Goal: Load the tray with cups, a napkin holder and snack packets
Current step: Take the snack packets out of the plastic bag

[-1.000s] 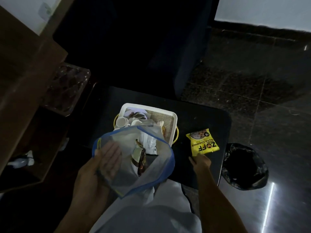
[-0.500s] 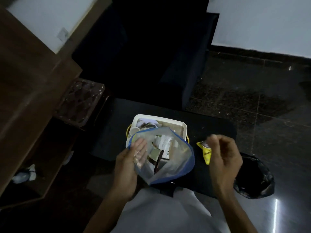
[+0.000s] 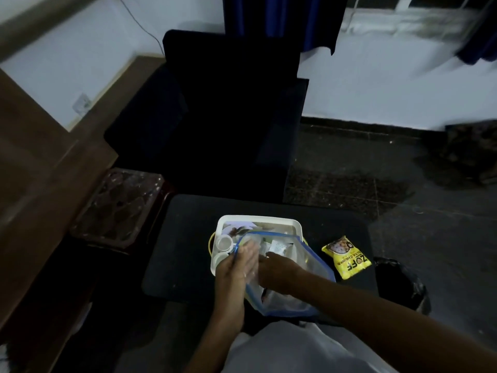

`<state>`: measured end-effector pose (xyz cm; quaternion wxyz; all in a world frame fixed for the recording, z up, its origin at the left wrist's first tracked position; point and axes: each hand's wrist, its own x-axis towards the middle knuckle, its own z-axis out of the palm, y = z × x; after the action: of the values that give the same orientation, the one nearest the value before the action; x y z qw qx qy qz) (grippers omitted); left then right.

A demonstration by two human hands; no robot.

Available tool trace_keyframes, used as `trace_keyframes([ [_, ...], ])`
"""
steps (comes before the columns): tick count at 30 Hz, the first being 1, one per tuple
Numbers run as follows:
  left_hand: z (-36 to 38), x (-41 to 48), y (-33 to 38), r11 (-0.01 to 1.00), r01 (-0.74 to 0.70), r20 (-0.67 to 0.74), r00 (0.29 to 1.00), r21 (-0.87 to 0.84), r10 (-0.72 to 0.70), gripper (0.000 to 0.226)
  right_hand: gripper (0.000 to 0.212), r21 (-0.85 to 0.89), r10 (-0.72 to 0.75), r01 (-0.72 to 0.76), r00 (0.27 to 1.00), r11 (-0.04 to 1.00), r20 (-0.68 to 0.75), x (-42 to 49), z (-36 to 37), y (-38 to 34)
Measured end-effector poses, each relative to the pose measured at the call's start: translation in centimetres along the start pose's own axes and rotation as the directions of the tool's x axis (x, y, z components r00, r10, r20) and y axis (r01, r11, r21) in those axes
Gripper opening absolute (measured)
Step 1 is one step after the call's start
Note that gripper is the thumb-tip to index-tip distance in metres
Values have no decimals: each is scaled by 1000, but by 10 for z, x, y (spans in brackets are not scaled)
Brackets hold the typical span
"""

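A white tray (image 3: 293, 224) stands on a low black table (image 3: 188, 254), with small white cups (image 3: 223, 243) at its left side. In front of it I hold a clear plastic bag with a blue rim (image 3: 317, 261) that has packets inside. My left hand (image 3: 238, 267) grips the bag's left rim. My right hand (image 3: 277, 267) reaches into the bag's mouth; its fingertips are hidden, so what they touch is unclear. A yellow snack packet (image 3: 347, 259) lies flat on the table to the right of the tray.
A dark armchair (image 3: 228, 125) stands behind the table. A brown patterned stool (image 3: 118, 205) and wooden furniture (image 3: 40, 168) are on the left. A black bin bag (image 3: 403, 286) sits on the floor by the table's right edge.
My right hand left the yellow packet on the table, rose, then moved left into the bag. The head camera tilted up, so more of the room shows.
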<state>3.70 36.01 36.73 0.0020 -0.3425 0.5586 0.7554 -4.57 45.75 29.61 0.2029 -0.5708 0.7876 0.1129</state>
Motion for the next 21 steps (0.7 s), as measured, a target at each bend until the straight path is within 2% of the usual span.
trace_keyframes([
  [5, -25, 4, -3, 1000, -3, 8, 1000, 30, 2, 28, 30, 104, 37, -50, 991, 993, 126, 15, -10, -20],
  [9, -37, 5, -5, 998, -7, -38, 999, 57, 9, 23, 28, 191, 83, -109, 986, 975, 142, 7, -32, -32],
  [11, -40, 7, -7, 998, -1, -53, 999, 59, 4, 24, 30, 126, 65, -78, 993, 989, 100, -6, -46, -36],
  [14, -42, 8, -10, 999, 41, -53, 998, 22, -40, 29, 24, -79, -46, 47, 999, 996, 3, -38, -68, -36],
  [16, -40, 6, -10, 998, 67, -38, 997, -4, -67, 29, 26, -87, -53, 47, 996, 995, -68, -65, -84, -31],
  [18, -37, 2, -7, 997, 72, -15, 997, -3, -72, 29, 31, 22, -2, 6, 983, 1000, -185, -94, -96, -19],
  [20, -34, -3, -4, 998, 60, 13, 998, 10, -60, 31, 43, 282, 102, -18, 952, 959, -287, -126, -108, -2],
  [21, -32, -5, -3, 999, 51, 20, 998, 15, -52, 31, 48, 437, 170, -28, 942, 899, -290, -142, -114, 7],
])
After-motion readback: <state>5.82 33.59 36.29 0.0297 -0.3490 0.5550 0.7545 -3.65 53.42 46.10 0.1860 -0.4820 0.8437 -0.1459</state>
